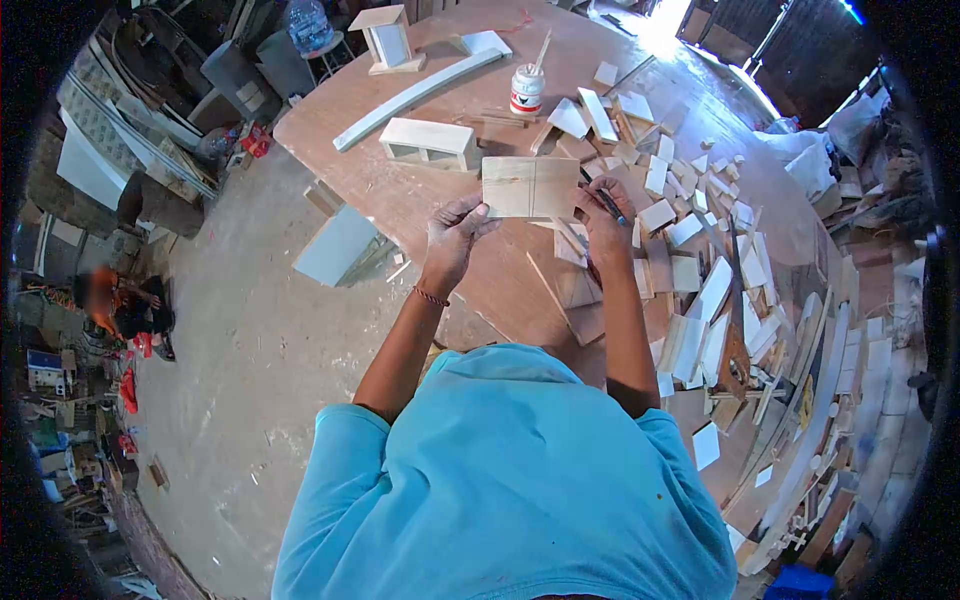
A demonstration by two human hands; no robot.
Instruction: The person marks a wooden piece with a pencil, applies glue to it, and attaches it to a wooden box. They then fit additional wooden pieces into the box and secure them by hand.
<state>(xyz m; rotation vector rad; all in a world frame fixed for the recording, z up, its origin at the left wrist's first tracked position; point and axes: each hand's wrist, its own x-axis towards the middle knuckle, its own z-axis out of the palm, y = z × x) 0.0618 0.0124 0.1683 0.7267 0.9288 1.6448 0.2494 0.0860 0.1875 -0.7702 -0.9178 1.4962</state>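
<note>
A pale rectangular wooden board (510, 190) is held up over the table, with thin lines running across its face. My left hand (455, 235) grips the board at its lower left corner, thumb on the front. At the right edge, my right hand (603, 212) has its fingers curled round the board and also holds a dark, slim pen-like tool (612, 207). Just behind the board stands a small wooden box frame with compartments (430, 143). A white glue jar (526, 90) with a stick in it is farther back.
Wood offcuts (685, 232) are heaped on the right of the table (400, 200). A handsaw (735, 350) lies among them. A long curved wooden strip (420, 97) and a small wooden stand (385, 42) are at the back left. A person (130, 305) sits low at the far left.
</note>
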